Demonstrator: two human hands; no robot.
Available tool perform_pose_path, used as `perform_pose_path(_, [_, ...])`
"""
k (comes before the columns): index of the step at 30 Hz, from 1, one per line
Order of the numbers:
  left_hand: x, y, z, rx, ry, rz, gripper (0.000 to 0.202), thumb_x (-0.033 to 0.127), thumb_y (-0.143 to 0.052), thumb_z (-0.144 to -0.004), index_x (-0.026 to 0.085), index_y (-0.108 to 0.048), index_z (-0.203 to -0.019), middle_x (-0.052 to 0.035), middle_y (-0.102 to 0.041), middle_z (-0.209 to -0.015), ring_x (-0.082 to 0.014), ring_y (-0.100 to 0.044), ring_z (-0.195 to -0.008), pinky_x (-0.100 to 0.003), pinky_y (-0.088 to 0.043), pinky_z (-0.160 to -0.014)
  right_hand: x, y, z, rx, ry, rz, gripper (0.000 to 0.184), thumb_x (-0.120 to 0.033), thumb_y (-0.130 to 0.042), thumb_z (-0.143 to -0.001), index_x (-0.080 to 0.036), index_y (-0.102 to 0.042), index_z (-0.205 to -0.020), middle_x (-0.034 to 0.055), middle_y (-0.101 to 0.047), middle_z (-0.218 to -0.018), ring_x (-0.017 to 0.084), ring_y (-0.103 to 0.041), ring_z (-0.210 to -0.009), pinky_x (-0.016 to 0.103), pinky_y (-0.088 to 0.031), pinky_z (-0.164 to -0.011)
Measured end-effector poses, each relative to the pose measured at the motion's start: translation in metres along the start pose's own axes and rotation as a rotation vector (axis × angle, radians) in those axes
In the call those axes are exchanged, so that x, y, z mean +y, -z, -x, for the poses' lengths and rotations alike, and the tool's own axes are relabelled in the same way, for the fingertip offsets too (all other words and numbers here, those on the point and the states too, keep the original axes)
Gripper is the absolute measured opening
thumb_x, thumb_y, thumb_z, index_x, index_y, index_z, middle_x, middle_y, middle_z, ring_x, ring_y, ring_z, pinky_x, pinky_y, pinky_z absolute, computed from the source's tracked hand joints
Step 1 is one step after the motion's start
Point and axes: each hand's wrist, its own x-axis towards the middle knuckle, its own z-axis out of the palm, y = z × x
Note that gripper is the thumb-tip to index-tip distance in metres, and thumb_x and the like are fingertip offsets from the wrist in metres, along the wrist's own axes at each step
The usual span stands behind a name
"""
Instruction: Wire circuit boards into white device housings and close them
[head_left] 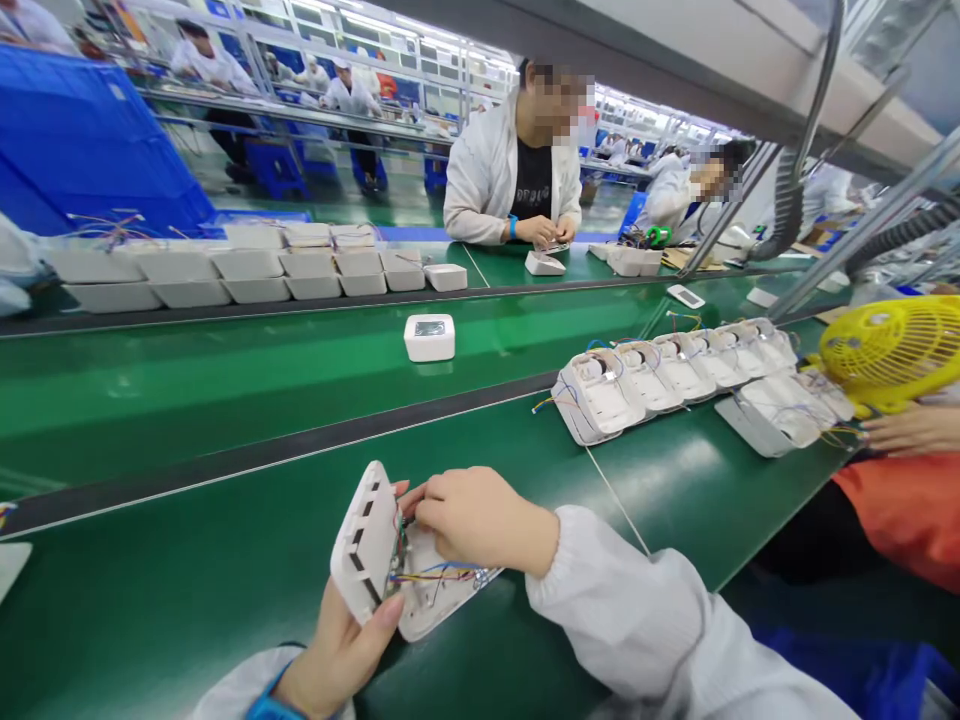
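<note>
My left hand (pixel 341 640) grips a white plastic cover (pixel 365 545) with dark slots, tilted up on its edge, the thumb on its near corner. Right beside it lies the white lower housing (pixel 439 605), open side up. Coloured wires (pixel 442 574) run between the two halves, and part of a green circuit board (pixel 400 548) shows inside the cover. My right hand (pixel 472 515) reaches in between the halves with its fingers bent together at the wires by the board. What its fingertips hold is hidden behind the hand.
A row of open white housings with wires (pixel 675 370) stands at right, near a yellow fan (pixel 892 350). A finished-looking white device (pixel 430 338) sits on the green conveyor belt (pixel 225 375). Stacked white housings (pixel 247 265) line the far side, where a co-worker (pixel 517 180) handles a part.
</note>
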Motion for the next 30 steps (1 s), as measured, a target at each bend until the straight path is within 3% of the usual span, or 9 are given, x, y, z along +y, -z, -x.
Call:
perform_pose_path(5, [-0.001, 0.001, 0.002, -0.047, -0.058, 0.102, 0.08, 0.06, -0.062, -0.081, 0.019, -0.04, -0.145, -0.0177, -0.047, -0.147, -0.0397, -0.035, -0.141, -0.054, -0.028, -0.117, 0.006, -0.006, 0.004, 0.099, -0.043, -0.182, 0.02, -0.034, -0.056, -0.098, -0.021, -0.071, -0.095, 0.0026, -0.069, -0.09, 0.016, -0.061, -0.084, 0.027, -0.043, -0.072])
perform_pose_path(9, [0.006, -0.005, -0.004, -0.132, -0.147, 0.175, 0.09, 0.062, -0.062, -0.081, 0.016, -0.028, -0.15, -0.0225, -0.033, -0.154, -0.0406, -0.035, -0.141, -0.056, -0.026, -0.116, 0.005, -0.006, 0.006, 0.113, -0.008, -0.188, 0.013, -0.026, -0.059, -0.095, -0.019, -0.07, -0.093, 0.0029, -0.068, -0.087, 0.016, -0.058, -0.081, 0.028, -0.042, -0.072])
perform_pose_path(12, [0.012, -0.007, -0.007, -0.167, -0.184, 0.18, 0.085, 0.059, -0.059, -0.086, 0.017, -0.024, -0.151, -0.0228, -0.027, -0.156, -0.0411, -0.033, -0.141, -0.059, -0.026, -0.116, 0.003, -0.005, 0.008, 0.061, 0.042, -0.076, 0.01, -0.015, -0.058, -0.091, -0.016, -0.068, -0.087, 0.0048, -0.064, -0.085, 0.018, -0.054, -0.077, 0.03, -0.04, -0.068])
perform_pose_path(15, [0.014, -0.007, -0.007, -0.173, -0.202, 0.157, 0.081, 0.059, -0.057, -0.087, 0.018, -0.027, -0.15, -0.0205, -0.027, -0.156, -0.0413, -0.032, -0.142, -0.059, -0.025, -0.116, 0.002, -0.004, 0.009, 0.034, 0.029, -0.035, 0.013, -0.014, -0.056, -0.091, -0.016, -0.066, -0.084, 0.0046, -0.062, -0.082, 0.018, -0.052, -0.076, 0.03, -0.04, -0.066])
perform_pose_path(19, [0.012, -0.008, -0.007, -0.171, -0.241, 0.152, 0.083, 0.057, -0.057, -0.088, 0.02, -0.021, -0.152, -0.0187, -0.028, -0.156, -0.0404, -0.031, -0.142, -0.059, -0.025, -0.117, 0.001, -0.003, 0.01, 0.015, 0.021, -0.049, 0.011, -0.017, -0.059, -0.089, -0.016, -0.066, -0.098, 0.0054, -0.063, -0.092, 0.02, -0.055, -0.083, 0.032, -0.042, -0.069])
perform_pose_path(25, [0.014, -0.009, -0.009, -0.164, -0.209, 0.157, 0.086, 0.058, -0.059, -0.086, 0.021, -0.018, -0.153, -0.0185, -0.03, -0.155, -0.039, -0.032, -0.142, -0.058, -0.027, -0.116, -0.004, -0.002, 0.009, -0.025, 0.036, 0.069, 0.011, -0.012, -0.056, -0.091, -0.013, -0.067, -0.09, 0.0078, -0.061, -0.088, 0.022, -0.054, -0.077, 0.034, -0.041, -0.065])
perform_pose_path(30, [0.016, -0.009, -0.009, -0.175, -0.205, 0.196, 0.086, 0.058, -0.059, -0.086, 0.021, -0.019, -0.152, -0.02, -0.03, -0.155, -0.0395, -0.033, -0.141, -0.059, -0.027, -0.116, -0.002, -0.002, 0.006, -0.017, -0.079, -0.034, 0.012, -0.015, -0.058, -0.092, -0.015, -0.069, -0.087, 0.0046, -0.061, -0.081, 0.018, -0.056, -0.077, 0.03, -0.041, -0.067])
